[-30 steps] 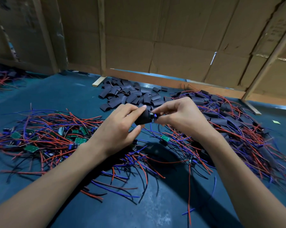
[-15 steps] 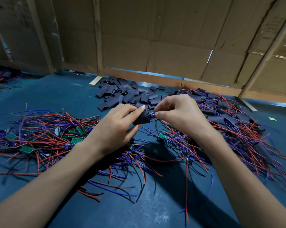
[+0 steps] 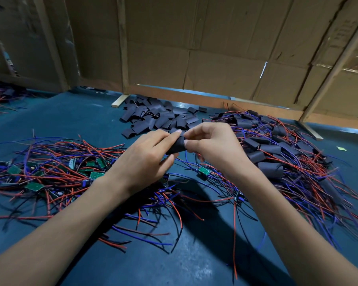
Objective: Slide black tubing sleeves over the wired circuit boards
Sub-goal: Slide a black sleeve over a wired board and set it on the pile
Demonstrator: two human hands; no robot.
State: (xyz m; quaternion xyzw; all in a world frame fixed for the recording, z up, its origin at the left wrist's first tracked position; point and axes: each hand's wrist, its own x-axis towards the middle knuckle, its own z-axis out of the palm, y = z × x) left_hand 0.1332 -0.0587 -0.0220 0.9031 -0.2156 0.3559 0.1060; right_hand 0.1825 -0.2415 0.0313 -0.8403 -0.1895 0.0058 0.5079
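left hand (image 3: 142, 156): pinches sleeve (image 3: 175, 146) | right hand (image 3: 212, 146): pinches sleeve's other end | loose sleeves (image 3: 159, 118): beyond hands | desk (image 3: 81, 116)

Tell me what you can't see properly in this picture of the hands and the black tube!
1. Head view: the little board inside the black tube is hidden by the tube itself and by the fingertips of the left hand and right hand.
2. Head view: the wire pile on the right is cut off by the picture's edge.
3. Head view: the printing on the green boards is too small to read.
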